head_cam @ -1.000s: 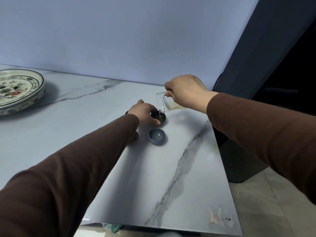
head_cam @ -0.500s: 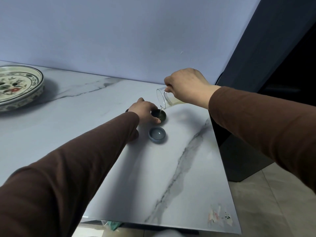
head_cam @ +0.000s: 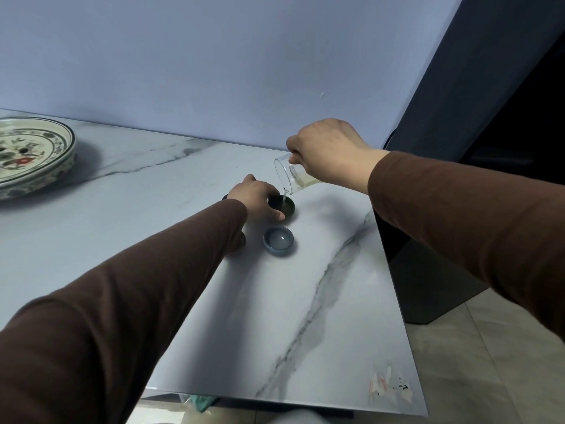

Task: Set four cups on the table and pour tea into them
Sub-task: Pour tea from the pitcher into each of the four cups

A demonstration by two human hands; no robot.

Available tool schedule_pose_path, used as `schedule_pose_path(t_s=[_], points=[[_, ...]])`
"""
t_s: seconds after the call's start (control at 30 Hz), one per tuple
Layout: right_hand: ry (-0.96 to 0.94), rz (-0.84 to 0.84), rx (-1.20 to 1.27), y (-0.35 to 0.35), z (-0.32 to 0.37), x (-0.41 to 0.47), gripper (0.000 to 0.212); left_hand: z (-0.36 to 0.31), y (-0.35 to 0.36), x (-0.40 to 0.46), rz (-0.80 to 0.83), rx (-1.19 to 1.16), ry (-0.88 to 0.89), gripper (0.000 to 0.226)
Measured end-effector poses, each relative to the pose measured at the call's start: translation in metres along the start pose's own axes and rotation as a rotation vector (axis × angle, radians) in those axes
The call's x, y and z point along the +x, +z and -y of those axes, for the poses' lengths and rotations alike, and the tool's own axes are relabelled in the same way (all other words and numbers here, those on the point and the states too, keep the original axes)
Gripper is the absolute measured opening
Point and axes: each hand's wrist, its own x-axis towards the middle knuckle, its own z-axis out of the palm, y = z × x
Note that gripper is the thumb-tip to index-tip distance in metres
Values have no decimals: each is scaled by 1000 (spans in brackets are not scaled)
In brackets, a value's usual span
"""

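Compared w/ a moment ago, the right hand (head_cam: 328,154) is tipping the glass pitcher (head_cam: 292,177) a bit steeper, and a thin stream is still falling into the dark cup (head_cam: 282,206); so this pour is probably near its end, w/ little pale tea left in the pitcher. The left hand (head_cam: 256,200) is gripping the dark cup at its 9 o'clock side, steadying it on the desk (head_cam: 321,301). The blue cup (head_cam: 278,240) is standing just beside, at 6 o'clock; whether it is filled, I cannot tell. Another dark rim is peeking behind the left hand, approx. 9 o'clock; the fourth cup is not visible.
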Motion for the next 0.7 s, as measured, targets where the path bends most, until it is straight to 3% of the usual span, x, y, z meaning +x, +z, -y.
schedule_pose_path(t_s=[0.37,0.7], points=[[36,-33,78,5,-3,-1,22,-2,-1,-2,4,-8,-5,55],[636,29,751,59,-21,-39,25,-10,-1,-5,10,2,16,59]])
